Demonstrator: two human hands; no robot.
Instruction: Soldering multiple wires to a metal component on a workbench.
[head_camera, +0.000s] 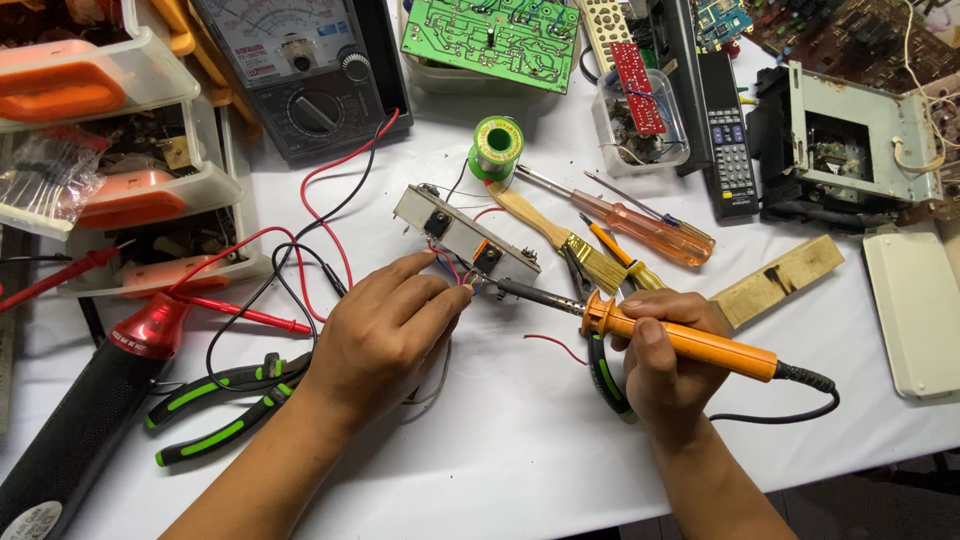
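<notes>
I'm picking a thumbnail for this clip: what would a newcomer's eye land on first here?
First, the orange-handled soldering iron in the right hand, its dark tip at the small grey metal-cased board mid-table, where the left hand pinches thin wires. Next, the looping red and black probe leads running from the black analog multimeter at top left. The green circuit board at top centre also stands out.

soldering iron (640, 325) tip: hidden where it meets the small module (462, 238), contact unclear | left hand (385, 330) fingertips cover the thin wires | multimeter (300, 70) cut by top edge | black torch (80, 420) cut at bottom-left corner
</notes>
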